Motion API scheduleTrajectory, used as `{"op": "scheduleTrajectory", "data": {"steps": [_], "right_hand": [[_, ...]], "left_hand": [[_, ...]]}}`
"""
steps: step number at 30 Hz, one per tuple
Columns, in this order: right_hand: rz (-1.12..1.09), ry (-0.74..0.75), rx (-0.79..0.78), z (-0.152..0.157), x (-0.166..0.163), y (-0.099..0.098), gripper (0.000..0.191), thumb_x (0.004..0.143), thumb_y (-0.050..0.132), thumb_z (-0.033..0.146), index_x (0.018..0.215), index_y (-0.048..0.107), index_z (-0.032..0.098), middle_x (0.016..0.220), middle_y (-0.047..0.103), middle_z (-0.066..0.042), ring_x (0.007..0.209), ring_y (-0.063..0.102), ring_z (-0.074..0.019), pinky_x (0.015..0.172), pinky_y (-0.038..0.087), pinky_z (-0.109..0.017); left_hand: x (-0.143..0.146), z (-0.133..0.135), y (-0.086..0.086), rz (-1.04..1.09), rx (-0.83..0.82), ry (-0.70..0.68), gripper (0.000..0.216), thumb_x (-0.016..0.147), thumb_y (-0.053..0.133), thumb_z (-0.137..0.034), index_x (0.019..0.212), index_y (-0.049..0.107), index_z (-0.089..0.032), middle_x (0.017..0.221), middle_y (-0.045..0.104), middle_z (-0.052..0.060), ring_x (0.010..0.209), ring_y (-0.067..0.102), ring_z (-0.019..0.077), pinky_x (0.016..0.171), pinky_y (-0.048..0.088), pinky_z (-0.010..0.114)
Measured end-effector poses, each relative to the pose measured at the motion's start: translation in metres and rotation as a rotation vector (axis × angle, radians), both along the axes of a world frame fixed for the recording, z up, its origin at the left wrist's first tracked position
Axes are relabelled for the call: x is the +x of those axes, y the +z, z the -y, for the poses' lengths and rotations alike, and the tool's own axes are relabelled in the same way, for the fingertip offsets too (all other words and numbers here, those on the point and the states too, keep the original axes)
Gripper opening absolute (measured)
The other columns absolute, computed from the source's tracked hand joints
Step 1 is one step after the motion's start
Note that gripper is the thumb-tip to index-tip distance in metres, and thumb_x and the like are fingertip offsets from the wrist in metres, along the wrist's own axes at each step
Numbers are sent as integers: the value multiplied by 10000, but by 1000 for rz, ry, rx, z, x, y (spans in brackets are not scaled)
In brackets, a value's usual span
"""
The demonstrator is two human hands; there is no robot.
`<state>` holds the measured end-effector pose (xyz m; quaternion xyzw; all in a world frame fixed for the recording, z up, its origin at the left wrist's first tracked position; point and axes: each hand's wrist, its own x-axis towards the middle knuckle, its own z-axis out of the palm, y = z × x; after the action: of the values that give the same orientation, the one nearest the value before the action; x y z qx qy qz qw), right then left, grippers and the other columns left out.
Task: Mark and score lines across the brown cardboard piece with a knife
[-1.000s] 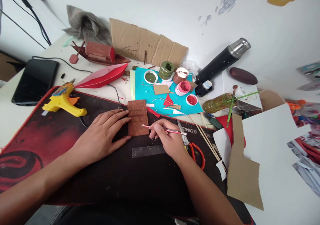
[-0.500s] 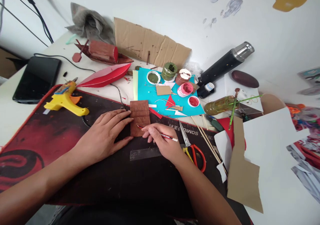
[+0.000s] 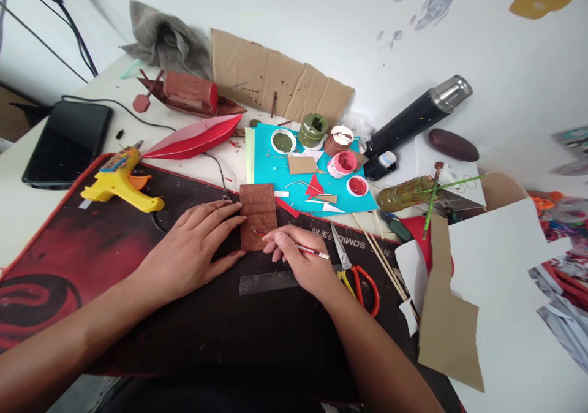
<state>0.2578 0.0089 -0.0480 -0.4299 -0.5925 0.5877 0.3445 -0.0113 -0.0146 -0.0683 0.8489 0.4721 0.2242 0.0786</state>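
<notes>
- Over the last second, my right hand has slid left over the brown panel, carrying the pencil inward; I judge it is working on the panel's near part.
- Right fingers pinch the pencil narrowly; my left hand lies spread, gripping nothing, fingertips at the panel's left edge.
- The panel lies by the far edge of the dark mat.
- I read "SOMIC" and Chinese characters there; the pencil's print is too small.

I count one pencil, one brown panel, one pair of scissors, one glue gun, one thermos, three paint jars and two paint-filled lids.
</notes>
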Motion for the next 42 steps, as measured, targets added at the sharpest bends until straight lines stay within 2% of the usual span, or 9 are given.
{"op": "scheduleTrajectory", "data": {"steps": [13,42], "right_hand": [[-26,10,19,-1,1,-4,419,1147,622,580,1027,823,233,896,824,-33,693,737,-143,663,580,-297],[-58,16,-35,-1,1,-2,469,1131,631,636,1005,828,231,851,804,-32,703,744,-155,672,623,-305]], "left_hand": [[1,0,0,-17,25,0,533,1105,621,-518,1544,631,-216,1593,695,170,1481,643,392,1190,547,576],[1,0,0,-27,18,4,545,1105,617,-502,1576,604,-227,1604,685,170,1483,640,388,1197,543,581]]}}
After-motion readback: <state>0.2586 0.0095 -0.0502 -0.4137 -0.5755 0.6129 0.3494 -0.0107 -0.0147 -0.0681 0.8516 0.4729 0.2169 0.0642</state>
